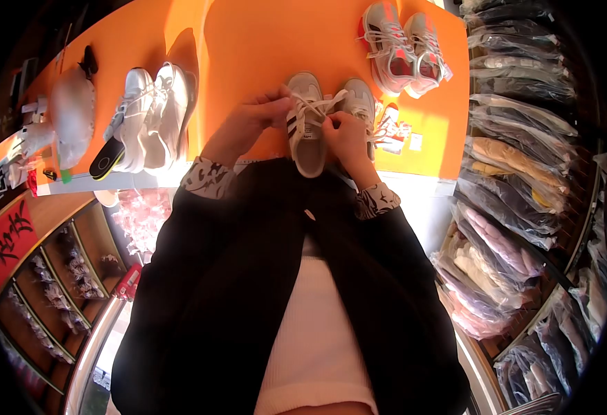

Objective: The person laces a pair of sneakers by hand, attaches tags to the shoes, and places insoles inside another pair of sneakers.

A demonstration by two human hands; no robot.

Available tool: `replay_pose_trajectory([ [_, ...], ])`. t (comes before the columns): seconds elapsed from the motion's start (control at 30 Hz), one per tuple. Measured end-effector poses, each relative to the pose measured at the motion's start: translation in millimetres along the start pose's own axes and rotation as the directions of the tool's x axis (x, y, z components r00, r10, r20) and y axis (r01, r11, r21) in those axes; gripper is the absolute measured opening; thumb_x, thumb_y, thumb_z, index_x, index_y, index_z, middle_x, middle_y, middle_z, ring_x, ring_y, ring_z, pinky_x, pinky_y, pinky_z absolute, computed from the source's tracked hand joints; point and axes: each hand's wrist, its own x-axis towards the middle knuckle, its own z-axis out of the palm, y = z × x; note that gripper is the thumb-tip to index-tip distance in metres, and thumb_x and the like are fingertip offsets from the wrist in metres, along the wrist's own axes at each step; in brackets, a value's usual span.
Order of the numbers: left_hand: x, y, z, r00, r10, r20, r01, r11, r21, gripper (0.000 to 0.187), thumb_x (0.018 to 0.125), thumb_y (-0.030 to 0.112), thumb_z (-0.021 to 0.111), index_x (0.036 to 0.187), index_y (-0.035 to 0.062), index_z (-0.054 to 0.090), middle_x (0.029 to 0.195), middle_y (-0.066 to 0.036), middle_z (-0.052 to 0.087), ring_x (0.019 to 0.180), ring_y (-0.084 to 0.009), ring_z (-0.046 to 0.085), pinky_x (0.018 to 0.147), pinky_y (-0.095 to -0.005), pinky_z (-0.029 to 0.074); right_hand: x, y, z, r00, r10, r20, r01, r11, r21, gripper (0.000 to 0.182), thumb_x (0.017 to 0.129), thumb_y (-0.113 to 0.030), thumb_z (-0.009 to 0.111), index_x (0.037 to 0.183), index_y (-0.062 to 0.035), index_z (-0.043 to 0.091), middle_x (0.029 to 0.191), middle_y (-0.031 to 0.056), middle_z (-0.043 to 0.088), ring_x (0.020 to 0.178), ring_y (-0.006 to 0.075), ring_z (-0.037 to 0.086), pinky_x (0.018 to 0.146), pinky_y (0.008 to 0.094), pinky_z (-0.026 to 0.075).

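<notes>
A pale sneaker (308, 155) with dark side stripes stands upright on the orange counter, its opening toward me. White shoelaces (311, 107) cross over its tongue, with a loop rising to the right. At the shoe's left side, my left hand (262, 114) is closed, thumb and fingers pinched at the lace. My right hand (348, 138) is closed too, pinching the lace on the right, partly in front of the matching sneaker (359, 100). That second shoe stands close beside the first, its lower part hidden behind my hand.
Grey and coral sneakers (397, 52) stand at the back right of the orange counter (248, 41). White sneakers (152, 114) are on the left beside a black insole (107, 159). Plastic-wrapped garments (518, 124) fill racks on the right. Wooden shelves (61, 277) are at lower left.
</notes>
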Motion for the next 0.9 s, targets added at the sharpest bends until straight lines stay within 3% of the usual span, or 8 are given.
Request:
replay_pose_trajectory([
  [0.1, -60, 109, 15, 0.81, 0.58, 0.09, -0.462, 0.725, -0.511, 0.013, 0.088, 0.015, 0.058, 0.083, 0.008, 0.049, 0.072, 0.003, 0.037, 0.064, -0.0072, 0.036, 0.064, -0.0233, 0.031, -3, -6, -2, 1.0, 0.006, 0.007, -0.006, 0.999, -0.037, 0.016, 0.079, -0.017, 0.063, 0.075, -0.0009, 0.064, 0.067, 0.0159, 0.063, 0.063, 0.0325, 0.063, 0.059, 0.0392, 0.049],
  [0.17, -82, 139, 38, 0.745, 0.639, 0.191, -0.634, 0.767, -0.095, 0.018, 0.089, 0.015, 0.057, 0.078, 0.0101, 0.045, 0.073, 0.003, 0.037, 0.062, -0.0068, 0.034, 0.063, -0.0227, 0.031, -3, -18, 0, 0.999, 0.005, 0.036, -0.001, 0.994, -0.107, 0.016, 0.078, -0.017, 0.064, 0.075, -0.0013, 0.063, 0.066, 0.0159, 0.063, 0.062, 0.0327, 0.062, 0.059, 0.0409, 0.049],
  [0.3, -94, 122, 53, 0.913, 0.381, 0.146, -0.404, 0.792, 0.457, 0.016, 0.088, 0.016, 0.061, 0.088, 0.0023, 0.053, 0.076, -0.001, 0.046, 0.068, -0.0108, 0.041, 0.068, -0.0237, 0.034, 5, -4, 6, 0.999, -0.046, 0.021, 0.049, 0.979, -0.197, 0.015, 0.078, -0.017, 0.065, 0.074, -0.0022, 0.062, 0.066, 0.0149, 0.063, 0.062, 0.0327, 0.062, 0.06, 0.0421, 0.048],
  [0.4, -84, 108, 66, 0.904, 0.373, 0.211, -0.427, 0.743, 0.515, 0.012, 0.087, 0.011, 0.062, 0.089, 0.0012, 0.056, 0.075, -0.003, 0.049, 0.072, -0.0149, 0.049, 0.068, -0.0264, 0.038, 8, -14, -10, 0.985, -0.089, 0.146, 0.11, 0.984, -0.14, 0.018, 0.08, -0.02, 0.063, 0.087, -0.0032, 0.062, 0.088, 0.0123, 0.065, 0.075, 0.0271, 0.063, 0.064, 0.0401, 0.049],
  [0.57, -62, 101, 89, 0.834, 0.404, 0.375, -0.518, 0.34, 0.785, 0.009, 0.084, 0.001, 0.062, 0.082, -0.0006, 0.053, 0.078, -0.005, 0.052, 0.071, -0.0167, 0.052, 0.064, -0.0275, 0.041, 2, -147, -84, 0.932, -0.14, 0.335, -0.187, 0.606, 0.773, 0.025, 0.088, -0.015, 0.06, 0.11, -0.003, 0.06, 0.101, 0.0062, 0.061, 0.074, 0.0132, 0.058, 0.065, 0.0301, 0.046],
  [0.7, -56, 81, 104, 0.861, 0.493, 0.128, -0.392, 0.479, 0.785, 0.006, 0.085, 0.003, 0.065, 0.088, 0.0021, 0.061, 0.083, -0.005, 0.057, 0.068, -0.0152, 0.057, 0.067, -0.0221, 0.045, -2, -168, -146, 0.801, -0.179, 0.571, -0.199, 0.821, 0.536, 0.022, 0.096, -0.023, 0.057, 0.095, -0.0012, 0.061, 0.085, 0.0014, 0.059, 0.069, 0.0052, 0.05, 0.062, 0.0189, 0.04],
  [0.83, -27, 32, 86, 0.883, 0.469, 0.012, -0.34, 0.624, 0.703, 0.011, 0.084, 0.009, 0.067, 0.092, 0.0027, 0.063, 0.086, -0.006, 0.06, 0.075, -0.0186, 0.059, 0.069, -0.0264, 0.048, 1, -149, -185, 0.938, -0.187, 0.293, -0.036, 0.786, 0.617, 0.02, 0.096, -0.018, 0.057, 0.088, -0.0003, 0.061, 0.066, -0.0019, 0.051, 0.06, 0.0047, 0.04, 0.056, 0.0198, 0.032],
  [0.9, -10, -21, 66, 0.794, 0.599, 0.104, -0.187, 0.078, 0.979, 0.018, 0.078, 0.014, 0.071, 0.091, 0.0029, 0.063, 0.09, -0.007, 0.06, 0.088, -0.0234, 0.059, 0.075, -0.0326, 0.048, 9, -140, -192, 0.991, -0.135, 0.025, 0.088, 0.765, 0.638, 0.018, 0.096, -0.016, 0.058, 0.092, 0.0011, 0.063, 0.067, -0.002, 0.05, 0.059, 0.0043, 0.039, 0.054, 0.0198, 0.03],
])
